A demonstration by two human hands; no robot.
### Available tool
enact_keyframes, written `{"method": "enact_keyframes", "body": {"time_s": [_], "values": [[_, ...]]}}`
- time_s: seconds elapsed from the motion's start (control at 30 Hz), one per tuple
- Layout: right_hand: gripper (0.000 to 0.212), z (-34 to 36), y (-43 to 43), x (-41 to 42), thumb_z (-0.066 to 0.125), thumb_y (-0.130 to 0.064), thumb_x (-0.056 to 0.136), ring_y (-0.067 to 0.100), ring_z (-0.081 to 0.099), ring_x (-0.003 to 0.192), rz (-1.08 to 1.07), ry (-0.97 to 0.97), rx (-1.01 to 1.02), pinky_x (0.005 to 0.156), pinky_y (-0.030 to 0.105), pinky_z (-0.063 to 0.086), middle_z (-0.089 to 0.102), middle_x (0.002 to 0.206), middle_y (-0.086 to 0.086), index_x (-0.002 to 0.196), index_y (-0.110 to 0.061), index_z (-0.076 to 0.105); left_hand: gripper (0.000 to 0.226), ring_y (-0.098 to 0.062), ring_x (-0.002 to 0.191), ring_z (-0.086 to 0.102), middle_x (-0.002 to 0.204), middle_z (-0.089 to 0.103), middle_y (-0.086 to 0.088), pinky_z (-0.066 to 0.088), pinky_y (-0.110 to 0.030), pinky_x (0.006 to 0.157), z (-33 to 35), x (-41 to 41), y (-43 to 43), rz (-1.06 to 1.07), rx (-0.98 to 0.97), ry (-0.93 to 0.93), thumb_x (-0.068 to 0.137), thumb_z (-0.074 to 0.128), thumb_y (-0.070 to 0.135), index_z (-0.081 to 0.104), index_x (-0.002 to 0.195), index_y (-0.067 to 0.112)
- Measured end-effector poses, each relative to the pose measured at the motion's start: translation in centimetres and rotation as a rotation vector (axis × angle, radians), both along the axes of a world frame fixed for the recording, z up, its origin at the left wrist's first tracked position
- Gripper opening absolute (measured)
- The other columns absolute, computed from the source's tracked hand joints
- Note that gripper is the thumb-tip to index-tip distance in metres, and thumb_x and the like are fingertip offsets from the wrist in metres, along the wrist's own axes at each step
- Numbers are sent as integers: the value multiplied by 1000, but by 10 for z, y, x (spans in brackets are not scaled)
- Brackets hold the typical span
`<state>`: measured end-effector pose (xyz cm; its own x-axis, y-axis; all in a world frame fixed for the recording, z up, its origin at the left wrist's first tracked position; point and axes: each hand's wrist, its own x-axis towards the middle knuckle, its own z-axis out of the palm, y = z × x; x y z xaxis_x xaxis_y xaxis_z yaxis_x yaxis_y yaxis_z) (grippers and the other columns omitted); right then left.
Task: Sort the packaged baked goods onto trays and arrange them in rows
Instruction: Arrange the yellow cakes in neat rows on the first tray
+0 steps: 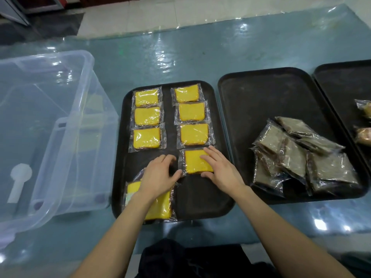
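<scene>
Fingers (pixel 209 155) of my right hand (pixel 222 171) lie straight on the fourth yellow cake packet (pixel 195 163), squaring it into the right-hand row on the left tray (pixel 123 141). My left hand (pixel 160 175), relaxed, touches its edge. Seven packets look lined up. By my judgement, the loose yellow stack (pixel 162 205) at the near corner and the brown packets (pixel 297 157) heaped on the middle tray (pixel 261 97) are yet to be arranged.

No readable text or numbers, pale label (pixel 128 197) on nearest yellow cake packet (pixel 162 207) too blurred
</scene>
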<state>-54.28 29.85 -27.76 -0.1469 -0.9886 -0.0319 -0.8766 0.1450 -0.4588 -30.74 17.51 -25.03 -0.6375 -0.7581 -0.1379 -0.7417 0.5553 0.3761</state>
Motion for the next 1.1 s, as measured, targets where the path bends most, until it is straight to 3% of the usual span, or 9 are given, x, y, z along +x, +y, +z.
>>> {"method": "enact_keyframes", "body": {"time_s": [0.13,0.27,0.5,0.6,0.67,0.83,0.97,1.03,1.1], "values": [[70,0,-5,-2,81,-39,95,11,14,166,-12,-19,24,124,37,39,33,176,-6,157,-23,54,76,-22,127,61,145,53,5,56,-43,103,4,-21,5,-67,79,-25,92,81,55,49,158,38],[71,-1,-9,-5,82,-39,94,10,13,166,5,-20,38,125,37,38,32,176,-7,158,-25,53,69,-22,124,63,145,48,6,57,-41,102,-3,-29,4,-23,105,-21,91,87,41,57,153,35],[68,17,-7,4,80,-44,95,18,30,161,36,41,-24,134,43,27,46,167,0,154,-20,58,55,-19,128,60,147,55,7,55,-44,107,12,-7,0,35,79,57,102,69,52,58,153,33],[36,34,-5,33,70,-43,101,12,62,121,22,-63,-94,106,36,56,70,127,-7,130,-23,72,35,-17,129,61,140,62,6,51,-47,113,13,30,-8,183,50,116,111,54,34,66,144,26],[26,41,-10,57,68,-48,103,7,67,90,49,-176,64,85,36,62,71,99,-13,115,-26,73,32,-17,126,61,135,65,5,51,-46,112,11,58,-13,261,69,110,109,54,22,70,135,23],[71,37,-26,104,92,-58,79,9,70,77,30,-384,400,67,34,57,72,85,-6,125,-25,48,39,-26,124,62,128,67,-2,49,-46,112,8,102,-17,270,237,-24,92,61,15,73,128,24],[105,28,-28,131,99,-48,73,18,75,90,-38,-372,366,81,40,62,77,98,-1,152,-23,33,69,-28,131,59,140,62,-9,44,-36,115,15,116,-2,302,364,-21,82,58,30,63,150,21],[102,28,-30,136,99,-44,74,15,74,87,-70,-401,364,75,35,59,75,94,-4,151,-22,37,74,-27,133,58,143,59,-9,44,-32,112,16,125,0,282,383,-17,81,67,30,58,154,22],[81,35,-35,136,100,-38,75,12,73,83,-135,-512,411,69,29,56,74,90,-5,135,-24,47,76,-29,131,58,143,58,-11,43,-29,108,14,131,-1,256,384,-24,82,77,20,56,156,22]]}}
